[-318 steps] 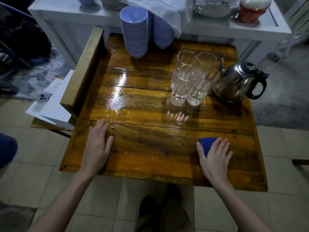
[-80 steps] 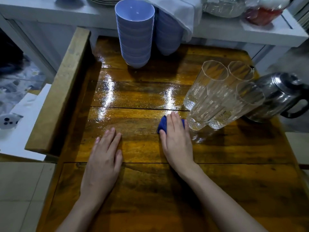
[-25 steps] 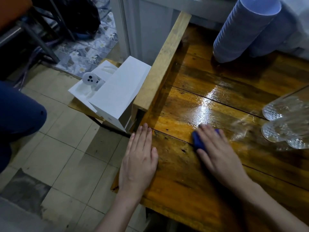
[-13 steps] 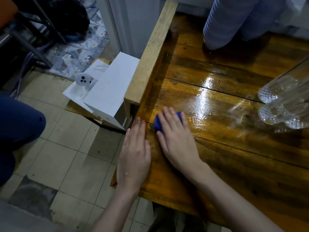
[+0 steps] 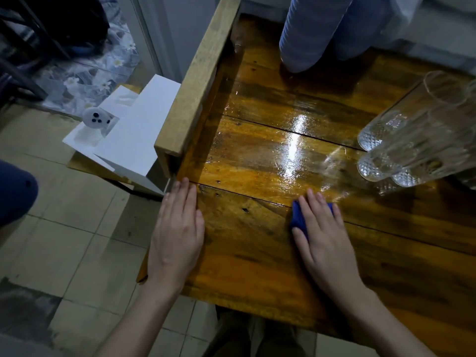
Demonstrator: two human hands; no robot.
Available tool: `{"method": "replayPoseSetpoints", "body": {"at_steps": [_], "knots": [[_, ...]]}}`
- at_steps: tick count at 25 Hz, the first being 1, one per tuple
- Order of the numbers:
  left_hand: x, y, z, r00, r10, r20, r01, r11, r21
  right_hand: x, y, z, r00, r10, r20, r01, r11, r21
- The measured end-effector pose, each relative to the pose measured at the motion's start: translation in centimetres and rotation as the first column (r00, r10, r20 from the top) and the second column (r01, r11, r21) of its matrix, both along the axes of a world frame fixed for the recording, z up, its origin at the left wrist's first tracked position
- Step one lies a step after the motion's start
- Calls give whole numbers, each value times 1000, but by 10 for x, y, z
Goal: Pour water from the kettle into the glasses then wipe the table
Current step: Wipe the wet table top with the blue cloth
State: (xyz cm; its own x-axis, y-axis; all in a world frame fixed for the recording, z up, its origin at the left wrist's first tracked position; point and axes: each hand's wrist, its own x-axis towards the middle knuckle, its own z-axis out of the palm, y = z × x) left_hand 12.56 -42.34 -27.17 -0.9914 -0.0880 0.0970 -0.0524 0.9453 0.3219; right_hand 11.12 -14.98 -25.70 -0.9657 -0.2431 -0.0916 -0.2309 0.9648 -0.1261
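My right hand [image 5: 322, 238] presses flat on a folded blue cloth [image 5: 298, 217] near the middle of the wooden table [image 5: 257, 253]. My left hand [image 5: 177, 228] rests flat, fingers straight, on the table's left front edge. Tall clear glasses [image 5: 401, 140] stand at the right edge of view. The boards above the cloth shine wet. The kettle is out of view.
Two stacks of blue bowls [image 5: 306, 32] stand at the table's back. A raised wooden rail [image 5: 195, 83] runs along the left side. Beside it, lower down, sits a white box [image 5: 134, 135] with a small white device [image 5: 96, 118]. Tiled floor lies left and below.
My right hand slid the blue cloth to the right, away from the left edge and my left hand. My left hand stayed at the table's left edge.
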Motion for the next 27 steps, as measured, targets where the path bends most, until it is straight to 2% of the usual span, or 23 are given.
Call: {"method": "replayPoseSetpoints", "body": {"at_steps": [3, 8, 12, 14, 16, 19, 23, 25, 27], "knots": [[-2, 1, 0, 1000, -24, 3, 24, 998, -54, -27, -49, -3, 996, -71, -50, 68, 997, -45], [-2, 1, 1, 977, -211, 17, 212, 971, -110, -33, -118, 0, 992, 105, -71, -111, 990, -87], [-2, 8, 11, 976, -217, -15, 215, 973, -84, 24, -78, 3, 954, 296, -42, -298, 952, -74], [-7, 26, 18, 979, -203, -1, 203, 979, -38, 57, -34, 2, 951, 308, -32, -309, 949, -57], [-20, 60, 22, 968, -250, 17, 250, 968, -12, 81, 18, 0, 979, 205, -20, -206, 978, -40], [-40, 116, 18, 963, -268, 36, 268, 963, -19, 90, 95, -1, 998, -64, -5, 64, 997, -30], [-43, 153, 6, 986, -154, 58, 157, 986, -62, 53, 140, -2, 921, -387, -37, 384, 921, -64], [-42, 153, 3, 986, -159, 56, 163, 984, -76, 25, 123, -4, 894, -442, -75, 435, 896, -91], [-43, 151, 3, 984, -171, 40, 174, 981, -86, -3, 90, -5, 917, -390, -88, 380, 918, -110]]}}
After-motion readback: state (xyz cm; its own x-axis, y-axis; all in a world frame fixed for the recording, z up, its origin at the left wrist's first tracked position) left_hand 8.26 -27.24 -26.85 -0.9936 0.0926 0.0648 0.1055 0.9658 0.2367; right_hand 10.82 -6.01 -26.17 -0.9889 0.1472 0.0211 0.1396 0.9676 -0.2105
